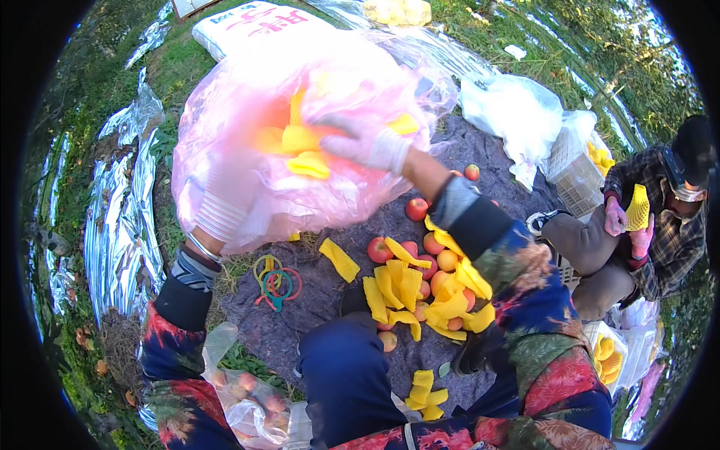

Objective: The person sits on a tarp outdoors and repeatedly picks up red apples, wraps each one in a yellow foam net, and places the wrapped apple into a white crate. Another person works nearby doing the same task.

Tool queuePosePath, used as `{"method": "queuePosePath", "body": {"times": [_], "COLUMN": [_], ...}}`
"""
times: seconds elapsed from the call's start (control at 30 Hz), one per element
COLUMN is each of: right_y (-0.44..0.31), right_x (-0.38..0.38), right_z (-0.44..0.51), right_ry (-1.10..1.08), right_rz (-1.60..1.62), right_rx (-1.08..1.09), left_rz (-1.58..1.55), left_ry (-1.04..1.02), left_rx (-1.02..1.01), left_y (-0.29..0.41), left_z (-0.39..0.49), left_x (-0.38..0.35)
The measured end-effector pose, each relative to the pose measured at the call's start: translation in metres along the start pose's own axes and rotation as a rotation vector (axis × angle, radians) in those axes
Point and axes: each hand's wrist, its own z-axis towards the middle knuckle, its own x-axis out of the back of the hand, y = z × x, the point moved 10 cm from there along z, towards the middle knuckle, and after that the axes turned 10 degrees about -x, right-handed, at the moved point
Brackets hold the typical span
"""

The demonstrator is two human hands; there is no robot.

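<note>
A large pink translucent plastic bag (pixel 360 191) bulges before me, with yellow foam fruit sleeves (pixel 308 164) in its mouth. My right hand (pixel 357 143), in a pale glove, reaches over these sleeves with its fingers spread. At the bag's left side is my left hand (pixel 239 174), gloved and blurred; its fingers cannot be made out against the plastic. Red apples (pixel 417 209) and loose yellow foam sleeves (pixel 385 284) lie heaped on a dark cloth (pixel 270 343) below my right forearm. A single sleeve (pixel 339 260) rests apart, left of the heap.
Colored ring-shaped ties (pixel 277 284) lie at left on the cloth. A clear bag of apples (pixel 253 399) is at lower left. A person (pixel 658 225) sits at right holding a foam sleeve, beside a white plastic crate (pixel 574 169). Silver reflective film (pixel 124 225) covers ground at left.
</note>
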Motion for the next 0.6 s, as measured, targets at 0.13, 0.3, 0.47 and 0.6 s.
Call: {"method": "queuePosePath", "body": {"times": [0.13,0.3,0.47,0.6], "right_y": [0.038,-0.015,0.053,0.163], "right_x": [-0.065,0.046,0.088,-0.009], "right_z": [0.026,0.000,-0.143,-0.263], "right_ry": [-0.037,0.308,0.602,0.607], "right_rz": [0.516,0.612,0.703,0.827], "right_rx": [-0.524,-0.085,-0.335,-0.892], "left_rz": [-0.045,-0.520,-0.627,-0.390], "left_ry": [0.182,0.540,0.710,0.723], "left_rx": [0.122,0.836,0.906,1.254], "left_y": [-0.023,-0.175,-0.284,-0.363], "left_z": [0.028,0.014,-0.049,-0.181], "left_x": [0.032,0.084,0.141,0.228]}}
